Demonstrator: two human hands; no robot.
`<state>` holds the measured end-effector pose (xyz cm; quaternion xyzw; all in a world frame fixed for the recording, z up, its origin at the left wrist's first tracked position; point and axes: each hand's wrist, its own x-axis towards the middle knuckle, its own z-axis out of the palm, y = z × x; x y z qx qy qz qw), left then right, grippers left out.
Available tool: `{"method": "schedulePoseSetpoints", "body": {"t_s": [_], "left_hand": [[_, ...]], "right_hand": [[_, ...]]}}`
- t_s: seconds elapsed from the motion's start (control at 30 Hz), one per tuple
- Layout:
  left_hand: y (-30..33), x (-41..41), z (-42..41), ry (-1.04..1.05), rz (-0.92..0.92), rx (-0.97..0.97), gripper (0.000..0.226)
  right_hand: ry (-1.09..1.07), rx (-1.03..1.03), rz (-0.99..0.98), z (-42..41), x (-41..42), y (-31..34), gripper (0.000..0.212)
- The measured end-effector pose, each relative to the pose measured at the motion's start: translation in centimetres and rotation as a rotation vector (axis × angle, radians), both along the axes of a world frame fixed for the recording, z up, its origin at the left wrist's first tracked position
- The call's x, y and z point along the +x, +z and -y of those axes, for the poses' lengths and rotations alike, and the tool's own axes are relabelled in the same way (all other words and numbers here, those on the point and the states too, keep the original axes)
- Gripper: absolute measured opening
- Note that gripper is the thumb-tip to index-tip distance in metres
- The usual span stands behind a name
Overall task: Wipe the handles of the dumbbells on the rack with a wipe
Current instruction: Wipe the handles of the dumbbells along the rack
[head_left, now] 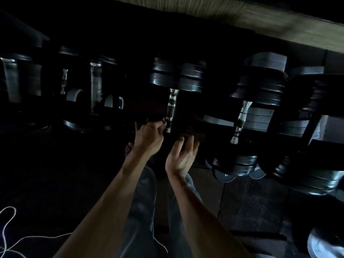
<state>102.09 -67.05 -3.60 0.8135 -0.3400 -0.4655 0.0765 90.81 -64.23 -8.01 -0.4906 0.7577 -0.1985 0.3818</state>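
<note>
Several black dumbbells lie in a row on a dark rack [314, 120]. The middle dumbbell [176, 75] has a worn metal handle [171, 107] pointing toward me. My left hand [149, 136] is at the handle's near end, fingers curled and pinching a dark wipe [149, 119] against it. My right hand [181, 155] is just right of the handle, palm turned inward, fingers curled over a dark bit of what looks like the same wipe [193, 134]. The dumbbell's near head is lost in shadow. Another dumbbell handle [242, 116] lies to the right.
More dumbbells [95, 86] sit to the left in deep shadow. A wooden ledge [260, 21] runs above the rack. Weight plates [234, 166] rest on the floor at the right, and a white cord [11, 237] lies on the floor at lower left. My trouser legs [141, 211] are below.
</note>
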Motion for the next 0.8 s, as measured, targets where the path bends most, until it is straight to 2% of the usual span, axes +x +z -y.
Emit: {"method": "schedulePoseSetpoints", "body": {"t_s": [0.1, 0.17, 0.3, 0.4, 0.57, 0.67, 0.8], "left_hand": [[-1.1, 0.9, 0.9, 0.083, -0.158, 0.049, 0.025], [-1.5, 1.4, 1.1, 0.102, -0.201, 0.065, 0.024], [0.2, 0.4, -0.3, 0.088, -0.062, 0.041, 0.028], [0.1, -0.6, -0.6, 0.018, 0.031, 0.018, 0.027], [-0.5, -0.8, 0.4, -0.001, 0.046, 0.125, 0.033], [0.3, -1.6, -0.7, -0.087, 0.160, 0.069, 0.032], [-0.7, -0.4, 0.9, -0.066, 0.081, 0.143, 0.029]], "right_hand": [[-0.003, -0.021, 0.019, 0.2, -0.1, 0.4, 0.029], [0.011, -0.025, 0.017, 0.2, -0.2, 0.1, 0.033], [-0.010, -0.006, 0.034, 0.3, 0.0, 0.4, 0.019], [0.002, -0.010, 0.030, 0.2, -0.1, 0.5, 0.025], [0.004, 0.020, 0.042, 0.1, 0.0, 0.6, 0.030], [-0.005, 0.037, 0.054, 0.2, 0.1, 0.8, 0.035], [0.016, 0.062, 0.049, 0.1, -0.1, 0.6, 0.039]]}}
